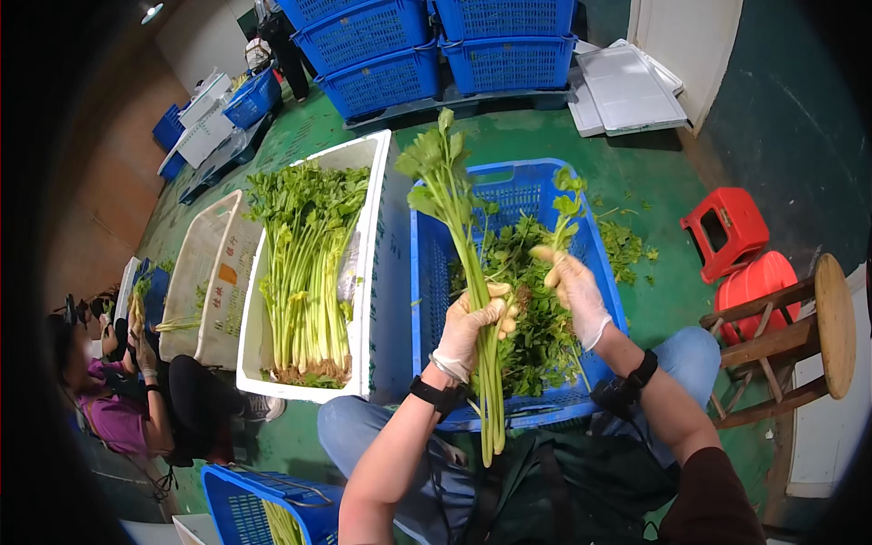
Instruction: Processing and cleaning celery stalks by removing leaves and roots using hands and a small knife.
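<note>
My left hand (470, 330), in a thin pale glove, is closed around a bunch of celery stalks (487, 381), held upright with leaves at the top. To its right, my gloved right hand (575, 289) grips a small leafy celery sprig (564, 221). Both hands are above a blue plastic basket (424, 300) that holds loose celery leaves and stems (538, 361). Left of it, a white foam box (381, 272) holds many celery stalks (306, 286) laid side by side, their brown roots towards me.
A beige crate (221, 272) and a seated co-worker (122, 415) are at the left. Another blue basket (272, 494) stands low left. Stacked blue crates (381, 68) and foam lids (630, 88) are beyond. Red plastic stools (729, 231) and a wooden stool (834, 327) are at the right.
</note>
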`<action>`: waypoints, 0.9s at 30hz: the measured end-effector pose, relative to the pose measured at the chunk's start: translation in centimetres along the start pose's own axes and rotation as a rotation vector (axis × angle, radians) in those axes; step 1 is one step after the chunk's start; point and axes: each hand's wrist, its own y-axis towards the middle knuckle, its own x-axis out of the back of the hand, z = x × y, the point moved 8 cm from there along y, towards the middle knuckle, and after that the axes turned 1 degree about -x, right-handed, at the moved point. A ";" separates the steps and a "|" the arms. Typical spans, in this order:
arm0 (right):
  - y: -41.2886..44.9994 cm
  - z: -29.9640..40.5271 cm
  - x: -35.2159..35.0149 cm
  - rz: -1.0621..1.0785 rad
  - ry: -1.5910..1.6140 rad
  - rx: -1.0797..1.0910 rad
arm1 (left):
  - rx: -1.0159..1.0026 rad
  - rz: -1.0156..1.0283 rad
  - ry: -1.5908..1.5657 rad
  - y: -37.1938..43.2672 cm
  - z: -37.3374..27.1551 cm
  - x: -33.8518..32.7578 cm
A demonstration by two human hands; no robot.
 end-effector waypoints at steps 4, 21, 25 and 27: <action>0.0 4.8 -1.3 -0.067 -0.210 0.468 | 0.087 0.188 0.021 -0.2 1.8 -2.4; -1.8 5.9 -0.1 -0.177 -0.148 0.473 | 0.043 -0.012 -0.083 0.5 2.1 0.6; -1.4 4.1 0.1 -0.010 -0.122 0.293 | 0.044 -0.075 -0.099 0.7 1.8 1.3; -1.7 3.2 -1.3 0.056 -0.070 0.227 | 0.041 -0.113 -0.100 0.5 1.6 1.3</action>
